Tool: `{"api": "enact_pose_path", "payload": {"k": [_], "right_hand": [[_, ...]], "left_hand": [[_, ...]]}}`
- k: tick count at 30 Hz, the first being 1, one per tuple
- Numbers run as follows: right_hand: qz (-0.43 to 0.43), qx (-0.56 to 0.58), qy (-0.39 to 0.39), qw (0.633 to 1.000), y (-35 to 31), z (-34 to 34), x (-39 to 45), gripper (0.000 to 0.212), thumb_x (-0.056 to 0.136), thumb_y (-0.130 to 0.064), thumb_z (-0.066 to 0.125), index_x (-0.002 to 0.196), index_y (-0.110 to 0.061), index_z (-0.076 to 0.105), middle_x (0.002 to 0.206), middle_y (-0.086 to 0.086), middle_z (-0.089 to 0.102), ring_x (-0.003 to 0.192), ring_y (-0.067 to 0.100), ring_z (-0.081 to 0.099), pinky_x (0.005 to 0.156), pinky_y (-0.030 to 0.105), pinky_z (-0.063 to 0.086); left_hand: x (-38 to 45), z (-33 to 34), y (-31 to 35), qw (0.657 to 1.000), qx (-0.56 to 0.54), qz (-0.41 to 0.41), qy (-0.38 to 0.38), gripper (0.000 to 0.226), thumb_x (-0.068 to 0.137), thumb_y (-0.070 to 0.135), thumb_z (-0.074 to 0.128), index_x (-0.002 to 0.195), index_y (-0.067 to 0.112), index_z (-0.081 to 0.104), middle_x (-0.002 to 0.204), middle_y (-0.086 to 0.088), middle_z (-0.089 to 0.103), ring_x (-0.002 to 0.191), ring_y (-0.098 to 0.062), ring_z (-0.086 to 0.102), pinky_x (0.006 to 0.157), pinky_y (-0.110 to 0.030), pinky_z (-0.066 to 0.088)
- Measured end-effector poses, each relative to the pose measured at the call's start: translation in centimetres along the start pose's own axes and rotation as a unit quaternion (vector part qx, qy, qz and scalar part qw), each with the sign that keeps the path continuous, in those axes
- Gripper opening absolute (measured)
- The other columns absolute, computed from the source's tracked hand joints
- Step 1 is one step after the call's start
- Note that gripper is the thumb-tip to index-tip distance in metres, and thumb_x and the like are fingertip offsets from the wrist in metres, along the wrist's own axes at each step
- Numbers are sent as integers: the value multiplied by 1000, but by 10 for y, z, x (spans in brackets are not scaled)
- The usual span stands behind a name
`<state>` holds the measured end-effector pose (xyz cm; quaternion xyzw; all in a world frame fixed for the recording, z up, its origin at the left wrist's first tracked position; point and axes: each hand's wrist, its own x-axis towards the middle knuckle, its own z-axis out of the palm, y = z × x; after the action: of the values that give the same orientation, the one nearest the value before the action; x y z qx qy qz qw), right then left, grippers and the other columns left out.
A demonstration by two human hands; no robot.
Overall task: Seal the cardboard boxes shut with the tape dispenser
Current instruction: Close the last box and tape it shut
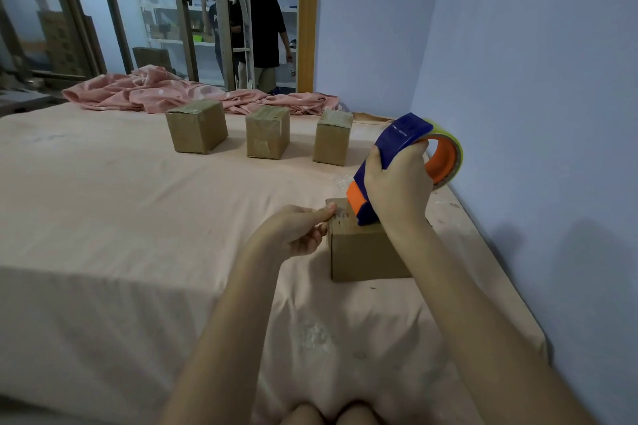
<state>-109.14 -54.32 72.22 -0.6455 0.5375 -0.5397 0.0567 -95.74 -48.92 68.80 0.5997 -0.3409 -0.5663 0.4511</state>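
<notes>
A small cardboard box (366,255) stands on the pink bed sheet in front of me. My right hand (397,183) grips a blue and orange tape dispenser (404,138) with a roll of clear tape, its front end pressed on the box top. My left hand (297,229) holds the box's left top edge, thumb on top and fingers curled against the side. Three more cardboard boxes stand in a row farther back: left (196,131), middle (267,136), right (333,138), each with tape on top.
A crumpled pink blanket (155,93) lies behind the row of boxes. The blue wall (535,114) runs close along the bed's right edge. A person in dark clothes (262,28) stands by shelves beyond the doorway. My knees (328,414) show at the bottom.
</notes>
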Motion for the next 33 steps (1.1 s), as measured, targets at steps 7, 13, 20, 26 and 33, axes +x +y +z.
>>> {"api": "enact_pose_path", "payload": {"k": [7,13,20,26,33], "right_hand": [[9,0,0,1000,-1,1,-1,52,89,-27,61,129,-7,34,122,10,56,99,20,59,62,20,42],[13,8,2,1000,-1,-2,0,50,90,-27,60,128,-7,35,119,10,58,96,20,59,63,21,42],[23,19,4,1000,0,-2,0,50,89,-26,60,128,-7,34,119,9,57,94,16,57,65,22,45],[101,70,4,992,9,-4,4,49,91,-27,58,127,-6,34,118,9,57,96,17,58,64,20,44],[127,73,30,989,-4,7,-6,46,91,-30,56,124,-6,35,108,5,58,83,11,53,60,20,40]], "left_hand": [[4,12,-9,956,245,95,128,50,90,58,47,76,9,50,63,-4,49,46,-14,47,43,-21,44],[3,29,-38,944,235,130,191,48,100,43,22,112,4,49,120,-19,53,110,-34,52,95,-42,41],[-10,68,-71,943,25,302,137,58,98,44,38,150,36,11,149,18,26,122,7,30,94,-12,31],[-7,61,-71,942,19,303,146,57,99,37,42,150,32,17,145,18,33,120,9,34,84,3,30],[-12,35,-57,950,8,278,145,43,100,27,40,143,24,38,147,8,39,122,2,36,98,-13,26]]}}
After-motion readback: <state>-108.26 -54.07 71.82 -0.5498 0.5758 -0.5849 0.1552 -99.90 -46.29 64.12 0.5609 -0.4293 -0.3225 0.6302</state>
